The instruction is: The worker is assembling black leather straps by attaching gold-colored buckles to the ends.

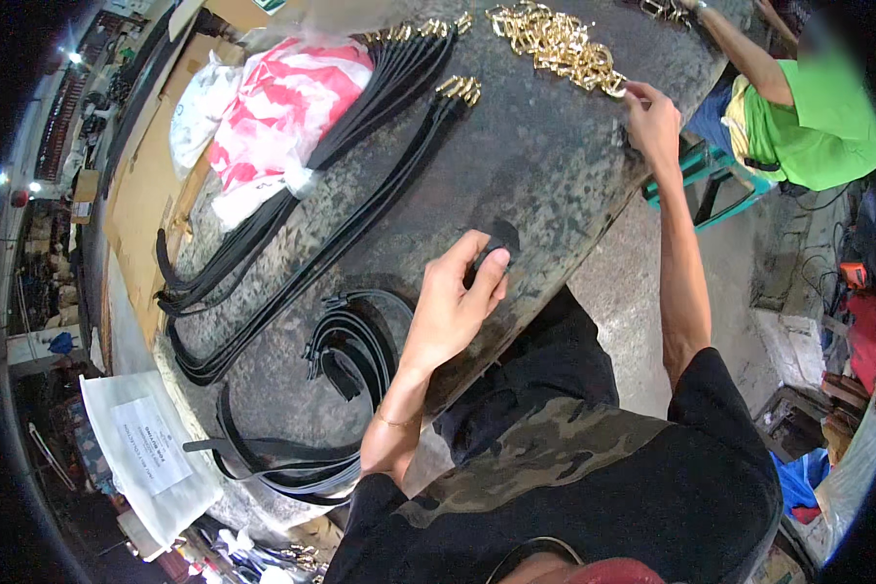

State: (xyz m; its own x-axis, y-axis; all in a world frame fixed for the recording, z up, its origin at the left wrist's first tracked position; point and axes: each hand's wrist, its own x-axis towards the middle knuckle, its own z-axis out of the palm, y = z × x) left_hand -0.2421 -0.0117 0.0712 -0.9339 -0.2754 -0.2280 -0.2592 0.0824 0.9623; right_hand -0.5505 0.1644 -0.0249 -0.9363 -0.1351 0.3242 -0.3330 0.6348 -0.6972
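Note:
My left hand (455,307) is closed around a short piece of black strap (503,237), held above the near side of the dark table. The rest of that strap is hidden by the hand. My right hand (655,127) reaches out to the near right end of a pile of gold buckles (555,44), its thumb and fingertips pinched on a gold buckle (614,88). Left of my left hand lies a coiled bundle of black belt straps (384,346). Farther off, long black belts (360,222) with gold buckles at their far ends bend across the table.
A red-and-white plastic bag (287,107) rests over some belts at the far left. A white bin with a paper label (151,457) stands beside the table's left edge. Across the right corner, a person in a green shirt (827,127) sits by a green stool (715,185).

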